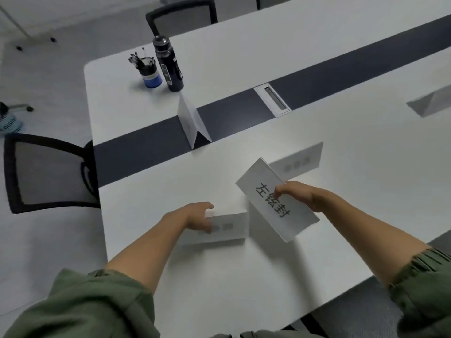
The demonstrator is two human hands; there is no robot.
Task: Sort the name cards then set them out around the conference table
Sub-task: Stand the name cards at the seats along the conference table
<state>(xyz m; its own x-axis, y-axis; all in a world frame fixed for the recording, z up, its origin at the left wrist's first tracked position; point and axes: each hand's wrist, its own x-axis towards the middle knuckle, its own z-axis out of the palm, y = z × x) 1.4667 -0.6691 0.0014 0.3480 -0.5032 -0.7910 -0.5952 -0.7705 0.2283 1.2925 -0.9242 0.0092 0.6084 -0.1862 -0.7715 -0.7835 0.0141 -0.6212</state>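
My right hand (296, 192) grips a folded white name card with black characters (266, 189), tilted and lifted above the white conference table (170, 196). My left hand (197, 215) rests on a second name card (229, 228) that lies near the table's front, fingers around its left end. Behind the lifted card, a third name card (300, 161) stands on the table. A tent-folded card (192, 120) stands on the dark centre strip. Another card (429, 103) stands at the far right.
A dark water bottle (168, 63) and a pen cup (147, 70) stand at the table's far left end. A cable hatch (272, 100) sits in the dark strip. Black mesh chairs stand at the left (46, 172) and the far side (183, 17).
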